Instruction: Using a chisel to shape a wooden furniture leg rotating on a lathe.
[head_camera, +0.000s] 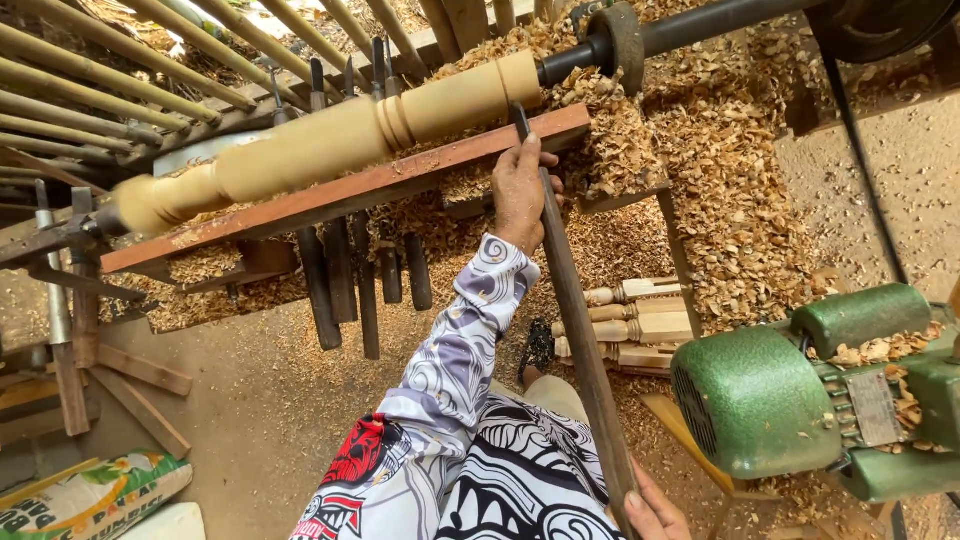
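Across the upper half of the view, a pale turned wooden spindle (340, 135) lies level between the lathe's ends, its beads and coves already cut. Just below it runs a reddish wooden tool rest (330, 192), on which a long turning chisel (575, 320) is propped, its tip touching the spindle near the dark metal drive shaft (690, 25). Left hand (520, 190), in a patterned sleeve, has its fingers wrapped around the chisel shaft at the rest; right hand (655, 512), at the bottom edge, has its fingers closed around the handle end. Under the rest hang several spare chisels (355, 275), handles down, with more tool tips standing behind the spindle. Heaps of wood shavings (720, 170) cover the lathe frame and ground to the right. Finished turned legs (630, 320) lie stacked below the chisel, partly hidden by it. A green electric motor (790, 395), strewn with shavings, sits at lower right. Bamboo poles (110, 70) lean at upper left; a printed sack (90, 495) lies on the sandy dirt floor (250, 400)
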